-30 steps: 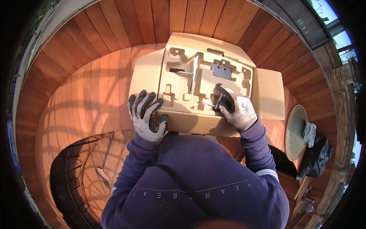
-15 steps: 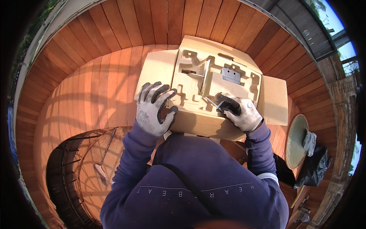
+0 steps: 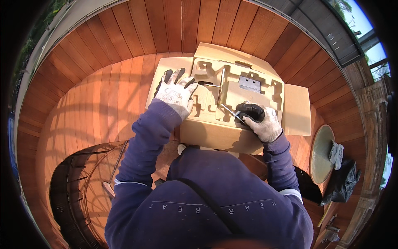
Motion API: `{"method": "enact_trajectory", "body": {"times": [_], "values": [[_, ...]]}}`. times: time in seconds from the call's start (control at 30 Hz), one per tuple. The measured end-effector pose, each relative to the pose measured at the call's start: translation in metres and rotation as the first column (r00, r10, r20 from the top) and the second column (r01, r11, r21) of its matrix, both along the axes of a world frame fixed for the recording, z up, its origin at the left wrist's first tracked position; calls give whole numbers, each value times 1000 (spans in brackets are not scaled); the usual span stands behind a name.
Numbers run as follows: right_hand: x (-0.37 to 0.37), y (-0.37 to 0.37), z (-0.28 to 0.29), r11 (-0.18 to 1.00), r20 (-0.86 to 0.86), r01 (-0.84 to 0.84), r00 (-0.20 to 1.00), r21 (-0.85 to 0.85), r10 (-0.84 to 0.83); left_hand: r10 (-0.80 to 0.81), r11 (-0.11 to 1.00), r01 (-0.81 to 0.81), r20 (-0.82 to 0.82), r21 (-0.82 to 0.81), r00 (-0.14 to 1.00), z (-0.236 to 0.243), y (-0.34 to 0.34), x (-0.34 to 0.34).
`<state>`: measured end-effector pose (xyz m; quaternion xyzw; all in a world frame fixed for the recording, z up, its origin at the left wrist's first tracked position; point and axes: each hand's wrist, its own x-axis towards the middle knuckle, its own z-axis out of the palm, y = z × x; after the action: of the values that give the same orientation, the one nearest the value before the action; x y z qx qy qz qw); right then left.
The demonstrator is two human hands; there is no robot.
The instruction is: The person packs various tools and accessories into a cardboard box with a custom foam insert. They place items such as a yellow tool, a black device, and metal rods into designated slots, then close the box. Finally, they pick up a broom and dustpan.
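An open cardboard box (image 3: 219, 130) is in front of me, with a moulded tan tray (image 3: 232, 74) inside. My left hand (image 3: 176, 92), in a white and black work glove, lies with fingers spread over the box's left flap (image 3: 154, 93) and the tray's left edge. My gloved right hand (image 3: 261, 120) is closed on a small shiny metal rod piece (image 3: 229, 110) above the tray's near right part; its far end is hidden by the fingers. A grey metal plate with holes (image 3: 250, 84) sits in the tray. A long metal bar (image 3: 221, 87) lies left of it, near a short rod (image 3: 211, 85).
A curved wooden bench (image 3: 99, 95) with a slatted backrest (image 3: 199, 25) surrounds the box. At the lower left is a round opening with a dark metal rim (image 3: 62, 199). To the right are a shallow round dish (image 3: 322, 153), a grey cloth (image 3: 336, 155) and a black plastic bag (image 3: 342, 182).
My left hand has moved up and slightly right, from the box's near left corner onto the flap and tray edge. The right hand has barely shifted, still gripping the metal rod piece.
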<state>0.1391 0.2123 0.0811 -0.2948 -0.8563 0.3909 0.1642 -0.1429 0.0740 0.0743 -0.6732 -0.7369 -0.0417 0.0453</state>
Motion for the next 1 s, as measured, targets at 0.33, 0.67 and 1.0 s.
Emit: {"method": "enact_trajectory", "body": {"times": [0.33,0.67,1.0], "values": [[4,12,15,805,217,-232,967,546,131,-106,994,109,97,-22,990,3,22,-2],[-7,14,13,627,378,-388,913,676,157,-130,982,137,62,-132,990,9,26,4],[68,8,43,877,-567,430,677,-212,-469,-279,960,270,272,71,921,31,33,-17]]}}
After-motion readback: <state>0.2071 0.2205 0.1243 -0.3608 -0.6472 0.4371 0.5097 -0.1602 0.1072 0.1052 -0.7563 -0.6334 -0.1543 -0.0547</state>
